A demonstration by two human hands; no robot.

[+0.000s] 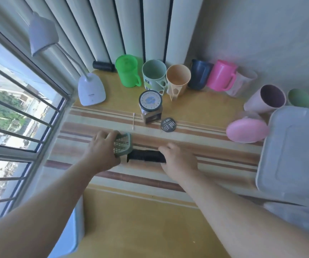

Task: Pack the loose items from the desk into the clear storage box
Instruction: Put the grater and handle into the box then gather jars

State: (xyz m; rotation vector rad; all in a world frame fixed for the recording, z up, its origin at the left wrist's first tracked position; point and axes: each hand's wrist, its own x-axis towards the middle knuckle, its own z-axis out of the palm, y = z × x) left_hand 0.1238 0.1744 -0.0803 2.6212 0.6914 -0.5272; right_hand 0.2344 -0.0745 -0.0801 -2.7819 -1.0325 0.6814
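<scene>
— Left hand [104, 150]?
— Lower centre-left of the frame, fingers curled round a small green mesh basket [123, 145], gripping its left side. Basket tilted, resting on or just above the striped cloth [196, 116].

— And the right hand [177, 161]?
— Centre of the frame, laid over the right end of a black comb [146, 155]. Fingers bent down onto it; cannot tell whether actually clasped round it or only pressing. Comb flat on the cloth, its left end just beside the basket.

— Clear storage box [295, 151]?
— Right edge of the frame, lid on, seen from above. Well apart from both hands.

— Other loose things?
— Jar with a dark round lid [150, 101] upright at centre, above the hands. Cotton swab [133, 121] lying just left of it. Black round disc with a barcode [169, 124] flat, just lower right of the jar. Pink round case [246, 130] near the box's left edge.

— Further back?
— Row of cups along the upper centre: green mug [127, 71], pale green cup [153, 75], beige cup [177, 79], dark blue cup [199, 74], pink mug [221, 75]. White desk lamp [91, 90] at upper left, beside the barred window [10, 112].
</scene>
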